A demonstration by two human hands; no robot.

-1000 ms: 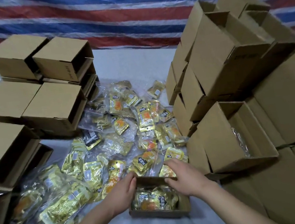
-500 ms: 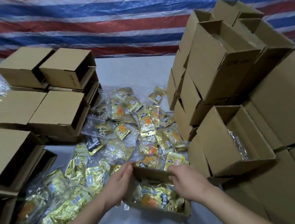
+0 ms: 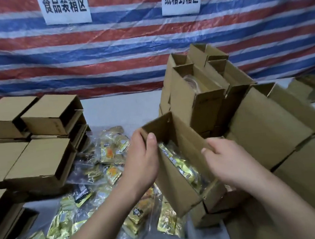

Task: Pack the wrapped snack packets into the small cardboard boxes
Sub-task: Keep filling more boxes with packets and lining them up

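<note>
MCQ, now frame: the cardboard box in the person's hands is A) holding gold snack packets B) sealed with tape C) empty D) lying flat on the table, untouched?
A: the box is open and gold snack packets show inside it, while the left hand grips its near wall and the right hand holds its other side, lifted and tilted.

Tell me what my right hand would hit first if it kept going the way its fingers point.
Probably the small cardboard box it already holds: the right hand points up and left at the box's right wall. Past that lie the snack packets inside, though depth is hard to judge.
</note>
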